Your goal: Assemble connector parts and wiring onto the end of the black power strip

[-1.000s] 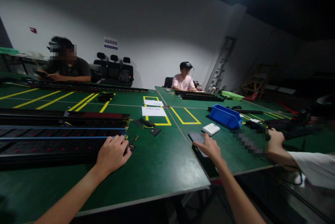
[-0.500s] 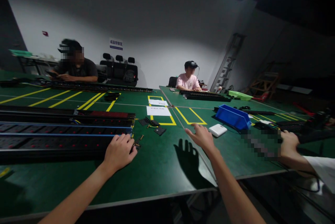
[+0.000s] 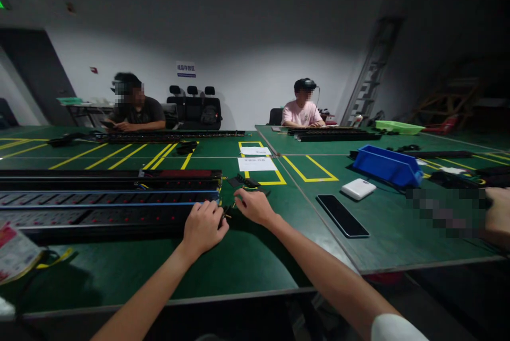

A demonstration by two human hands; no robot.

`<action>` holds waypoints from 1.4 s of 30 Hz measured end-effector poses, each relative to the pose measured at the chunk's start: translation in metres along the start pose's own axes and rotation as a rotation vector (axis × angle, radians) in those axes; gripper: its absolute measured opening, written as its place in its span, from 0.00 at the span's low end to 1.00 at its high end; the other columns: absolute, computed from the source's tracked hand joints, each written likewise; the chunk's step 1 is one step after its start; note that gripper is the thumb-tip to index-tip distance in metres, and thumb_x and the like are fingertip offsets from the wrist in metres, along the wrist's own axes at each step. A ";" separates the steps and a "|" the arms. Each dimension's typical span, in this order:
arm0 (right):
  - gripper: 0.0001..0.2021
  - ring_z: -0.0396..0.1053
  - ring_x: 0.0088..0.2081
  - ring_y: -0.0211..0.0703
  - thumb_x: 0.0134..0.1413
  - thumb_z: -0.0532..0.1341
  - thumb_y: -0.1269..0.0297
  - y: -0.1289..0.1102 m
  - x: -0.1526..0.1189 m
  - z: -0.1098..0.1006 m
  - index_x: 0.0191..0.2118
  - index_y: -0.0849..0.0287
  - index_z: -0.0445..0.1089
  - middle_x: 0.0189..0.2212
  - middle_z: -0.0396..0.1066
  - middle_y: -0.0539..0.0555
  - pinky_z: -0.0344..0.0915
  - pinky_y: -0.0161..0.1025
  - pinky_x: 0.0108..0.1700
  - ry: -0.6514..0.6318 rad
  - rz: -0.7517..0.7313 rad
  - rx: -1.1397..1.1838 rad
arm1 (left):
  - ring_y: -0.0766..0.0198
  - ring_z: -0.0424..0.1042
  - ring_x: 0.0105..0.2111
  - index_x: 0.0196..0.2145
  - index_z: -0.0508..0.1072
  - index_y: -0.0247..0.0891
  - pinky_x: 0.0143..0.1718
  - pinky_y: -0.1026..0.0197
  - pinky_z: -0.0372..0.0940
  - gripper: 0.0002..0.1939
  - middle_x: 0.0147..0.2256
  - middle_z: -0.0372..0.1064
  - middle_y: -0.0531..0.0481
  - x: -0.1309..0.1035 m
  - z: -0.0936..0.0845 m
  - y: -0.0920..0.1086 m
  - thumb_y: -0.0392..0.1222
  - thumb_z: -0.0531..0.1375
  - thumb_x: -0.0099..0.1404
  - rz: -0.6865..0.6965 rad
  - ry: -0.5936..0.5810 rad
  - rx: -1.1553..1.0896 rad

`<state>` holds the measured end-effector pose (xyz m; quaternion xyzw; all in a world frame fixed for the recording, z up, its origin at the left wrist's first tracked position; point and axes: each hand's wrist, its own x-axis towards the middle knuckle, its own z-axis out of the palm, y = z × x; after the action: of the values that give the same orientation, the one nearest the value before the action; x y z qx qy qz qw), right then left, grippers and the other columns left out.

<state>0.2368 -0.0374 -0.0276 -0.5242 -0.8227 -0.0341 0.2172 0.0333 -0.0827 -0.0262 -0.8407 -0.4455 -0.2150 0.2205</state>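
Observation:
Long black strips (image 3: 131,218) with red dots and blue edges lie side by side on the green table, reaching in from the left. At their right end is my left hand (image 3: 204,227), its fingers curled over the end near small wires; what it grips is too small to make out. My right hand (image 3: 255,205) is just to the right, fingers bent and closed near the same wires, its hold also unclear. Small black parts (image 3: 243,181) lie behind my right hand.
A black phone (image 3: 342,215), a white box-shaped device (image 3: 358,188) and a blue bin (image 3: 387,165) are on the right. White papers (image 3: 256,164) lie beyond my hands. Two people sit across the table; another person's hand (image 3: 498,216) is at the right edge.
My right hand has moved left from the table seam to beside my left hand, and its fingers have drawn in. The phone now shows. The view has shifted.

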 end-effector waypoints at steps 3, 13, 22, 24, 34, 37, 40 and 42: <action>0.14 0.73 0.32 0.42 0.68 0.53 0.58 -0.003 -0.009 0.009 0.52 0.56 0.70 0.32 0.78 0.53 0.55 0.35 0.33 -0.020 -0.049 0.061 | 0.52 0.68 0.39 0.31 0.75 0.38 0.41 0.50 0.58 0.08 0.35 0.71 0.43 0.000 0.001 0.000 0.42 0.57 0.64 0.000 -0.012 0.000; 0.12 0.69 0.28 0.40 0.68 0.55 0.57 0.003 -0.012 0.001 0.48 0.56 0.72 0.26 0.73 0.50 0.50 0.35 0.31 -0.044 0.010 0.196 | 0.53 0.67 0.39 0.31 0.74 0.38 0.42 0.50 0.58 0.07 0.35 0.71 0.43 -0.001 -0.001 0.001 0.42 0.58 0.63 0.001 -0.023 -0.030; 0.11 0.69 0.29 0.40 0.66 0.56 0.59 0.001 -0.014 0.006 0.47 0.55 0.73 0.28 0.74 0.51 0.50 0.35 0.31 -0.143 -0.031 0.192 | 0.53 0.67 0.40 0.32 0.74 0.38 0.41 0.49 0.57 0.07 0.36 0.70 0.43 -0.002 0.001 0.001 0.43 0.59 0.62 -0.012 -0.040 -0.022; 0.12 0.69 0.30 0.40 0.67 0.55 0.57 0.001 -0.014 0.007 0.45 0.55 0.73 0.28 0.74 0.51 0.51 0.35 0.31 -0.136 -0.034 0.204 | 0.53 0.67 0.40 0.33 0.74 0.38 0.41 0.49 0.57 0.07 0.36 0.70 0.44 -0.001 0.000 0.001 0.44 0.59 0.62 -0.014 -0.048 -0.015; 0.15 0.70 0.31 0.41 0.70 0.53 0.55 0.001 -0.012 0.010 0.43 0.56 0.74 0.29 0.75 0.53 0.49 0.34 0.31 -0.166 -0.008 0.184 | 0.53 0.67 0.40 0.33 0.74 0.38 0.42 0.49 0.57 0.07 0.36 0.71 0.44 -0.002 0.004 0.002 0.43 0.58 0.64 -0.019 -0.033 -0.022; 0.15 0.70 0.31 0.40 0.70 0.52 0.55 0.001 -0.012 0.010 0.43 0.56 0.74 0.30 0.75 0.53 0.49 0.34 0.31 -0.181 0.002 0.180 | 0.54 0.67 0.40 0.34 0.74 0.38 0.42 0.49 0.57 0.07 0.36 0.71 0.44 -0.003 0.004 0.002 0.42 0.58 0.64 -0.018 -0.033 -0.033; 0.15 0.70 0.32 0.41 0.70 0.52 0.55 0.001 -0.012 0.010 0.44 0.56 0.74 0.30 0.75 0.53 0.49 0.34 0.31 -0.175 -0.009 0.180 | 0.54 0.67 0.40 0.33 0.74 0.38 0.42 0.49 0.57 0.07 0.36 0.71 0.45 -0.003 0.004 0.002 0.42 0.58 0.63 -0.034 -0.031 -0.038; 0.15 0.71 0.33 0.41 0.70 0.52 0.55 0.001 -0.012 0.010 0.44 0.56 0.74 0.30 0.75 0.53 0.50 0.34 0.32 -0.165 -0.018 0.179 | 0.54 0.67 0.40 0.33 0.74 0.38 0.42 0.49 0.57 0.07 0.36 0.71 0.45 -0.003 0.005 0.002 0.42 0.59 0.63 -0.045 -0.030 -0.033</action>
<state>0.2388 -0.0436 -0.0417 -0.4962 -0.8424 0.0807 0.1941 0.0345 -0.0831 -0.0320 -0.8371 -0.4639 -0.2147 0.1950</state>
